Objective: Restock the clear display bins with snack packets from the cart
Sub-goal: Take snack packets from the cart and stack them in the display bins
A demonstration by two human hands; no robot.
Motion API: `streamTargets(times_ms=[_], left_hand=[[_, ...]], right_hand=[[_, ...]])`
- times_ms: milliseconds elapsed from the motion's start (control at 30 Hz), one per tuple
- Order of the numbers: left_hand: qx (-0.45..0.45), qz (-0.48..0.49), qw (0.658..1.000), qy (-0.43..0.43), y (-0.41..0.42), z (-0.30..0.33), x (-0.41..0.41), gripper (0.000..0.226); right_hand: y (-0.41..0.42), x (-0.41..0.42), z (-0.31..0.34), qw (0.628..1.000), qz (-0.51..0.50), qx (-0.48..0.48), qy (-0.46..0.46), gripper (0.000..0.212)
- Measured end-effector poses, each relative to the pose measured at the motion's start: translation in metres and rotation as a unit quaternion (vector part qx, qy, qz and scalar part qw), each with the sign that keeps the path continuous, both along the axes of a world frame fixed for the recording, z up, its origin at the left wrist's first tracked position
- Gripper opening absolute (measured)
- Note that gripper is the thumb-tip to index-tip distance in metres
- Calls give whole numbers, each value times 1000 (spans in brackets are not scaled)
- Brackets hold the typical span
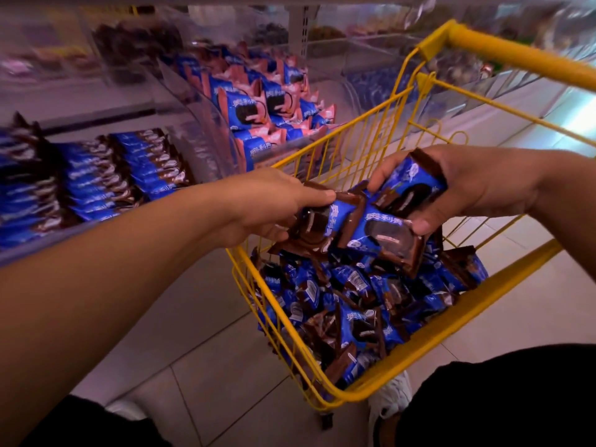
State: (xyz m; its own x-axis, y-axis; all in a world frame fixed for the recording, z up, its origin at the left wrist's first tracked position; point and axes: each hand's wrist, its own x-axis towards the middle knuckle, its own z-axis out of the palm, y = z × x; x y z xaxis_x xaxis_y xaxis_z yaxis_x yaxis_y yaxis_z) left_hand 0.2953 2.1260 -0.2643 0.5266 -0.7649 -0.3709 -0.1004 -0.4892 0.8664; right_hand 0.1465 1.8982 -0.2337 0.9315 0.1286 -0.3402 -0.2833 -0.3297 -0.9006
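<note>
Yellow wire cart (429, 346): landmark item, standing on pale floor tiles (206, 366), its basket part-filled with loose blue-and-brown snack packets (348, 304).

Left hand (274, 204): above the cart's left rim, fingers curled round a small clutch of packets (317, 221), thumb pressed on top.

Right hand (467, 185): above the cart's middle, gripping several held packets (406, 195) bunched between thumb and fingers. The two handfuls touch each other over the heap.

Clear display bins (200, 101): left of and beyond the cart. One holds blue-and-pink packets (258, 108); lower, further left of the cart, neat rows of blue-and-brown packets (106, 175) match the cart stock.

Black-clad knees and a white shoe (392, 401): at the cart's near edge.

Risk note, judged: both handfuls look loosely gathered, with slippery wrappers overlapping; a packet could slide out during the carry left, landing on the tiles between cart and bins. A careless drop could also disturb the tidy rows or land in the pink bin.
</note>
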Motion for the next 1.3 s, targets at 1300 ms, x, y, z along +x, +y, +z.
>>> streamTargets(times_ms=[1300], left_hand=[[-233,-15,970,-64,10,-7,0,40]], right_hand=[[39,13,-3,982,-103,-6,-160,48]])
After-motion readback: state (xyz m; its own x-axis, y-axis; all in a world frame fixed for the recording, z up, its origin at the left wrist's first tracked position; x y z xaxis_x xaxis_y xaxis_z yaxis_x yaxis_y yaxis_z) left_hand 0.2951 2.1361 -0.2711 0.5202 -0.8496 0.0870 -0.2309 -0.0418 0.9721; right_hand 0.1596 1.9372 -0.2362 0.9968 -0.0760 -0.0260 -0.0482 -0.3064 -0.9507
